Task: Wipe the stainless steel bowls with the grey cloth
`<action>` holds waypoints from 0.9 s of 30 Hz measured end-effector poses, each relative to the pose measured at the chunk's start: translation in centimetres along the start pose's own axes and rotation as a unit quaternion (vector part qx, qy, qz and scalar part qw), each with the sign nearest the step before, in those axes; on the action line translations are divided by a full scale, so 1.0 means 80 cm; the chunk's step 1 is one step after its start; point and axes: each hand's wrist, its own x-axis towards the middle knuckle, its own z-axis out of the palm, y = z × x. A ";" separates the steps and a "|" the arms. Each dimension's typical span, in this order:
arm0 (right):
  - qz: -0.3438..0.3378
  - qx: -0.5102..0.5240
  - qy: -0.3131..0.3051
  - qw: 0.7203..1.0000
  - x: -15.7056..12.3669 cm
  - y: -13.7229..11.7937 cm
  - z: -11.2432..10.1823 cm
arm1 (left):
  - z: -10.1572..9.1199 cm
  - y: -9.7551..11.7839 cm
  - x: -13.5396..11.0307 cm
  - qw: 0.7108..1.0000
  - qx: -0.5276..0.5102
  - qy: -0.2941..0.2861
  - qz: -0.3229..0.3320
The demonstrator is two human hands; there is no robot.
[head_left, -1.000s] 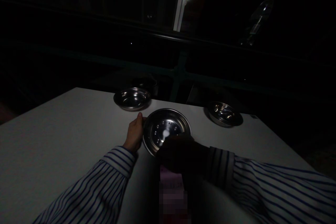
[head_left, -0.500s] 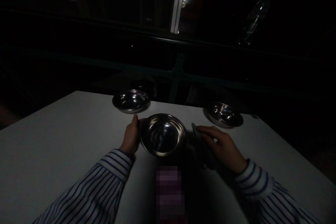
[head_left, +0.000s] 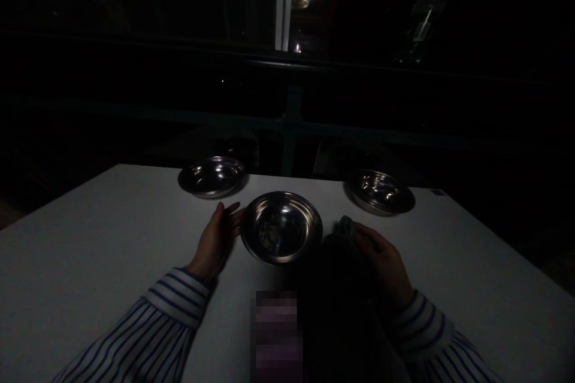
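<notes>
A shiny steel bowl (head_left: 282, 233) sits upright in the middle of the white table, and its inside shows bare metal. At its left side is my left hand (head_left: 214, 242), thumb up and fingers stretched toward the rim. Whether those fingertips touch the bowl is hard to tell. To the right of the bowl, my right hand (head_left: 385, 260) pinches a dark grey cloth (head_left: 345, 227), bunched at the fingertips and apart from the bowl. The cloth's lower part is lost in shadow.
Two more steel bowls stand near the table's far edge, a left bowl (head_left: 213, 178) and a right bowl (head_left: 381, 192). Beyond the white table (head_left: 90, 263), a clear plastic bottle (head_left: 424, 18) stands on a dark ledge by a window frame (head_left: 284, 0). The scene is very dim.
My left hand has drawn back a little to the left from the bowl, its fingers looser. The right hand still grips the cloth, now more bunched. The view has shifted slightly.
</notes>
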 end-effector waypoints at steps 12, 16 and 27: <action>0.036 0.059 -0.018 0.997 0.002 0.002 -0.011 | 0.008 -0.007 -0.010 0.999 0.029 0.023 -0.027; 0.052 0.079 -0.038 0.995 -0.001 0.002 -0.008 | 0.015 -0.005 -0.016 0.999 0.028 0.016 -0.037; 0.007 0.057 -0.013 0.998 0.006 0.006 -0.013 | 0.020 -0.013 -0.011 0.999 0.025 0.022 -0.011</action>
